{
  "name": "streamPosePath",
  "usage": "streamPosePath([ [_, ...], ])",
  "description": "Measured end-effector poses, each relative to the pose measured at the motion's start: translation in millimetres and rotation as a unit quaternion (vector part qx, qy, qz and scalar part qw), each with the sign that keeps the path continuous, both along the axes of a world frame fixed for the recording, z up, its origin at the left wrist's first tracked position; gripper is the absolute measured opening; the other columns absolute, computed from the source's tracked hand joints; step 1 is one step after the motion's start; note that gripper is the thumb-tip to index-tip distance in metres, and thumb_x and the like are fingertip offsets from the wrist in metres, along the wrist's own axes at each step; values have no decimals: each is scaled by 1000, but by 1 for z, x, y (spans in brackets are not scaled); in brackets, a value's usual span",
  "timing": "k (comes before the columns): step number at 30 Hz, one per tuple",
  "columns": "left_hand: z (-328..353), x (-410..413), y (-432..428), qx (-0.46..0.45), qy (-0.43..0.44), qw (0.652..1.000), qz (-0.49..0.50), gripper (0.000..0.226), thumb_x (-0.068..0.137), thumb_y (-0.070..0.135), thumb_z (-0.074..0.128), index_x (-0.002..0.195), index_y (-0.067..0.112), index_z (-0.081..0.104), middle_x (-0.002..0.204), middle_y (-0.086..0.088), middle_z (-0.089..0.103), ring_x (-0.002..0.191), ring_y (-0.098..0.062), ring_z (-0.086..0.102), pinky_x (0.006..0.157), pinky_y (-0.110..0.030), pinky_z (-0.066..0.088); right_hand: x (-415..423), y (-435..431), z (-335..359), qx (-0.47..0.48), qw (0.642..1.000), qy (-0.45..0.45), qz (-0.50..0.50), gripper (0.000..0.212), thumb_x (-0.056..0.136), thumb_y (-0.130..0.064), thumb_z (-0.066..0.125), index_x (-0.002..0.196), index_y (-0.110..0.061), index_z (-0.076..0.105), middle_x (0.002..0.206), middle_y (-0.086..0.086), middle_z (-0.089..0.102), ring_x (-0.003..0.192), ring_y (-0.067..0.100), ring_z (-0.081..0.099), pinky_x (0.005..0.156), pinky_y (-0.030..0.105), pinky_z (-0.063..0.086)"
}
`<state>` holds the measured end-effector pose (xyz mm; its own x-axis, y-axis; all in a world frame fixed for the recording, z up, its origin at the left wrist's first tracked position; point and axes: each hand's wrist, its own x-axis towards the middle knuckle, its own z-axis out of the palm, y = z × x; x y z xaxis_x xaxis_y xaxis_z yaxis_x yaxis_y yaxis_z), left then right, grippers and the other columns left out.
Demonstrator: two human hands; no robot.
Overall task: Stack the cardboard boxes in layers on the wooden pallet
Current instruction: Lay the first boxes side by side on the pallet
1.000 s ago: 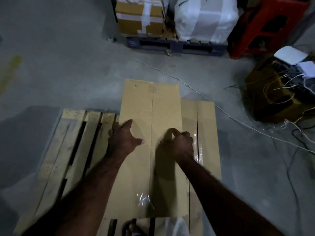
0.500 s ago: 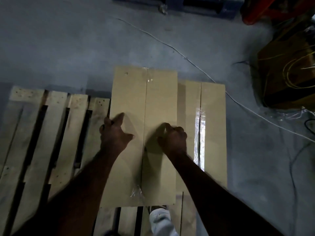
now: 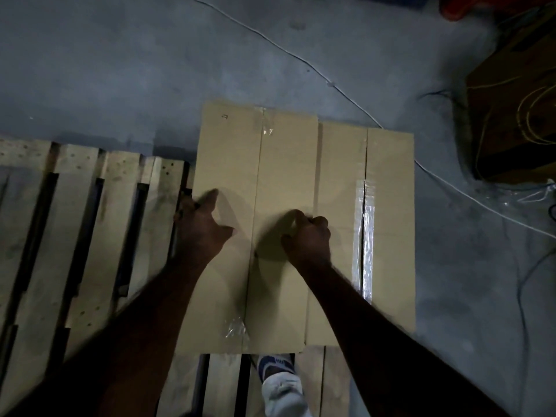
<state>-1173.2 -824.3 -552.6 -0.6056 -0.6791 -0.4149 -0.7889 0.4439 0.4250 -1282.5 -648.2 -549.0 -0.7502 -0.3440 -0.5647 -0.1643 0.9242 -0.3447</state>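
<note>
Two long tan cardboard boxes lie side by side on the right part of the wooden pallet. The nearer, higher box has a taped seam down its middle. My left hand rests on its left edge with fingers spread, thumb on the top face. My right hand sits on its top near the right edge, fingers curled in a fist. The second box lies to the right, with shiny tape along its seam.
Bare pallet slats stretch to the left and below the boxes. A white shoe stands on the pallet's near side. A white cable runs across the concrete floor. A dark box with yellow wires sits at right.
The view has tilted down and closer to the boxes. Both hands stay on the left box, which sits against the right box.
</note>
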Motion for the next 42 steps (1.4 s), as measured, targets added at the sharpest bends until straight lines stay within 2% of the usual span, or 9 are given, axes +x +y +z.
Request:
streamPosePath([
  [8,-25,8,-1,16,22,1000,-5,96,73,27,87,152,14,36,152,-21,34,138,-39,35,112,-48,37,4,0,-10,14,1000,20,20,56,88,-23,66,139,-13,48,137,17,38,120,40,41,103,36,37],
  [14,-25,21,-1,66,20,997,-40,110,74,36,86,159,21,17,164,-14,5,149,-34,16,117,-43,29,12,1,-14,29,999,34,20,53,89,-17,62,139,-11,47,140,15,34,124,38,37,102,40,41],
  [19,-19,66,31,28,-84,991,-104,122,71,61,78,158,29,-2,163,-13,-20,151,-39,-7,118,-63,15,18,11,-14,55,994,63,72,60,89,-22,63,144,-15,43,144,14,31,126,37,35,100,50,47],
  [21,-21,91,61,-47,-92,975,-195,120,66,78,67,156,27,6,163,-22,-11,149,-47,-4,113,-70,3,19,17,-13,62,992,65,91,63,89,-26,63,147,-16,41,145,14,30,127,38,34,101,50,47],
  [25,-29,119,123,-75,-16,920,-384,124,46,69,80,151,24,33,163,-23,14,147,-51,15,110,-75,14,21,22,-12,59,988,73,123,61,87,-27,63,145,-18,46,143,14,32,126,37,35,100,44,45],
  [31,-41,111,180,-94,11,863,-496,76,81,50,30,146,13,45,159,-25,24,145,-50,21,108,-72,26,26,45,-14,10,984,60,170,51,87,-19,60,137,-13,53,150,13,33,134,35,33,104,42,44],
  [34,-52,108,190,-119,29,855,-504,77,78,40,53,149,12,41,161,-22,23,147,-47,21,108,-73,23,31,62,-18,-21,978,55,202,51,88,-13,60,138,-5,55,156,18,32,146,35,25,116,38,33],
  [37,-61,106,190,-128,42,849,-512,101,71,45,77,153,11,30,162,-19,21,148,-45,20,109,-74,18,40,79,-20,-38,977,50,205,51,91,-11,55,142,-4,51,158,18,30,148,33,24,117,38,32],
  [42,-62,99,190,-125,37,842,-524,102,72,47,76,155,13,29,160,-14,28,149,-39,21,112,-71,13,61,110,-24,-53,985,68,147,53,86,-24,34,124,2,61,136,25,53,126,44,50,107,45,44],
])
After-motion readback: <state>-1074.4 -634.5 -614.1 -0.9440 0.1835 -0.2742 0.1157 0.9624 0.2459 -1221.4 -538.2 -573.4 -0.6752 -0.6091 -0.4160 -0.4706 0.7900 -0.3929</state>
